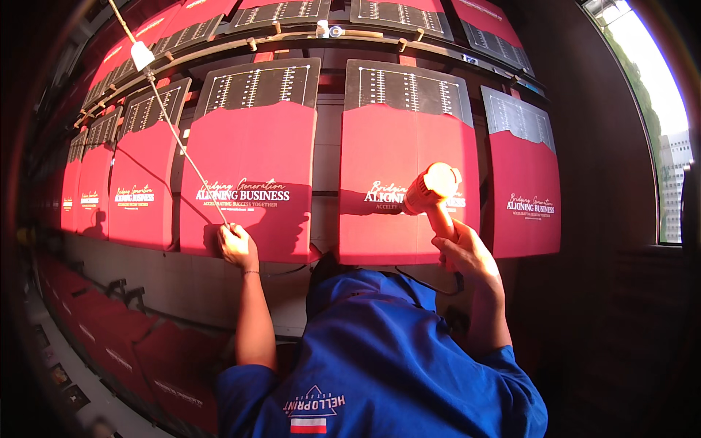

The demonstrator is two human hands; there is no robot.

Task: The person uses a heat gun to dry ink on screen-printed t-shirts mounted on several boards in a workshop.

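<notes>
My right hand (471,255) is wrapped round the handle of an orange heat gun (432,187). The gun is raised over a red shirt panel (409,157) stretched on a dark board with white ruled marks, and covers part of its white print. My left hand (238,244) is closed on the lower end of a thin, taut cord (175,131). That cord slants up to the far left and has a white block (142,56) partway along it. Below the cord lies another printed red panel (248,153), near my left hand, with a shadow across it.
More boards with red panels stand in the row, among them one at the right (522,175) and several at the left. A long rail (285,36) with pegs runs behind them. Further red panels (175,365) lie low at the left. A bright window (646,95) is at the right.
</notes>
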